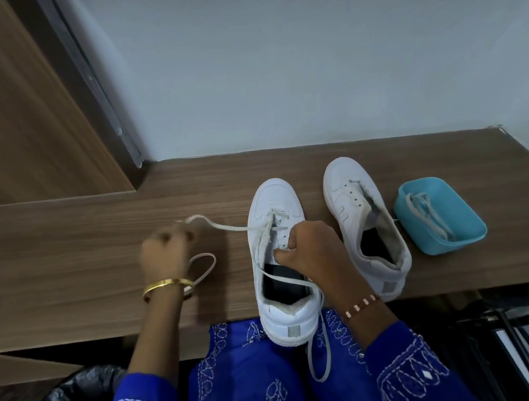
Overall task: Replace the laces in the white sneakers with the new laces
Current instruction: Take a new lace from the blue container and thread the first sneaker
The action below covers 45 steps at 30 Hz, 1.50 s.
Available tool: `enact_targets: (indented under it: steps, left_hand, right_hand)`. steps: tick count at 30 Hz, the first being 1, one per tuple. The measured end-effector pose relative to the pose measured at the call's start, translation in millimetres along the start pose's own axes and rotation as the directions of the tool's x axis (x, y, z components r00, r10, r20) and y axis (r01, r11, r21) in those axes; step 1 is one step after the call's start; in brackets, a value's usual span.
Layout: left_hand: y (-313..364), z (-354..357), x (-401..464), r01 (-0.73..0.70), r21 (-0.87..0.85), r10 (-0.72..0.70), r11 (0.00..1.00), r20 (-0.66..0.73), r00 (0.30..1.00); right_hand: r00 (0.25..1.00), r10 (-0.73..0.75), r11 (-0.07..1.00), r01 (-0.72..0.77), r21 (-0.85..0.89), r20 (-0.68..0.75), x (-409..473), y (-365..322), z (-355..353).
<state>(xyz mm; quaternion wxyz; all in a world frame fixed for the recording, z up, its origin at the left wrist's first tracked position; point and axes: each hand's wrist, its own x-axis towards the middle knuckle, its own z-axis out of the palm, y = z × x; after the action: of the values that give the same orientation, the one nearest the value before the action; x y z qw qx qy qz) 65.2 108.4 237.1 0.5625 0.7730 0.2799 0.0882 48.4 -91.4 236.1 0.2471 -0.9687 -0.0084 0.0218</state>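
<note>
Your left hand [164, 252] at nine o'clock pinching a lace [227, 228] pulled taut from the near sneaker [279, 263], your right hand [313, 250] gripping that sneaker's tongue, second sneaker [365, 223] unlaced at three o'clock, blue tray [460, 236] holding laces beyond it.

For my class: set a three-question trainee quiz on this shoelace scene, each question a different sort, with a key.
1. True or false: the right sneaker has a lace threaded through its eyelets.
2. Which hand pulls the lace out sideways? A) left hand B) right hand
3. Fill in: the spare laces lie in a blue ____.

Key: 1 false; 2 A; 3 tray. The right hand steadies the left sneaker.
</note>
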Motion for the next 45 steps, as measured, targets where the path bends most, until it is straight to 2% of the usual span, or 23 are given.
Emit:
enact_targets:
  steps: [1, 2, 3, 5, 7, 9, 13, 18, 22, 26, 28, 35, 42, 45]
  left_hand:
    - [-4, 4, -2, -0.09, 0.324, 0.084, 0.942, 0.032, 0.996]
    - [-8, 8, -4, -0.162, 0.489, 0.146, 0.857, 0.072, 0.987]
    - [-7, 12, -10, -0.216, 0.508, 0.184, 0.834, 0.113, 0.976]
    - [-4, 24, -23, -0.354, 0.386, 0.29, 0.852, 0.216, 0.933]
    - [-3, 39, -34, -0.482, 0.23, 0.39, 0.845, 0.351, 0.851]
    - [-2, 49, -37, -0.526, 0.162, 0.434, 0.835, 0.393, 0.81]
    - [-1, 54, -31, -0.526, 0.209, 0.445, 0.824, 0.335, 0.83]
    - [-8, 50, -27, -0.585, 0.224, 0.457, 0.78, 0.435, 0.776]
    - [-13, 50, -30, -0.558, 0.265, 0.447, 0.787, 0.378, 0.81]
    - [-11, 46, -25, -0.482, 0.37, 0.376, 0.795, 0.323, 0.868]
    - [-9, 45, -28, -0.438, 0.361, 0.322, 0.823, 0.337, 0.884]
    - [1, 41, -41, -0.399, 0.241, 0.299, 0.885, 0.363, 0.882]
    - [12, 58, -34, -0.358, 0.4, 0.139, 0.844, 0.48, 0.866]
    - [14, 57, -38, -0.359, 0.424, 0.156, 0.832, 0.443, 0.883]
  right_hand:
    - [1.0, -0.005, 1.0, 0.005, -0.003, -0.002, 0, 0, 0]
    - [1.0, -0.01, 1.0, 0.01, -0.009, -0.002, 0, 0, 0]
    - [1.0, -0.012, 1.0, 0.012, -0.014, 0.0, 0, 0, 0]
    - [1.0, -0.009, 1.0, 0.009, -0.012, -0.006, -1, 0, 1]
    - [1.0, -0.004, 1.0, 0.003, -0.012, -0.014, -2, 0, 1]
    - [1.0, -0.008, 1.0, 0.008, -0.011, -0.02, -2, 0, 1]
    - [0.999, -0.022, 1.0, 0.022, -0.007, -0.034, -3, 0, 3]
    - [0.998, -0.037, 0.999, 0.037, -0.008, -0.045, -4, 1, 3]
    - [0.998, -0.021, 0.999, 0.019, -0.034, -0.056, -6, -2, 3]
    - [0.999, -0.018, 0.993, 0.013, -0.117, -0.04, -6, -4, 3]
    - [0.999, -0.017, 0.992, 0.013, -0.127, -0.033, -5, -4, 3]
    - [1.0, 0.026, 0.998, -0.027, -0.06, -0.016, -5, 0, 1]
    - [1.0, -0.003, 0.998, 0.001, -0.07, -0.017, -7, -1, 1]
    - [1.0, -0.002, 0.998, 0.001, -0.059, -0.011, -5, 0, 1]
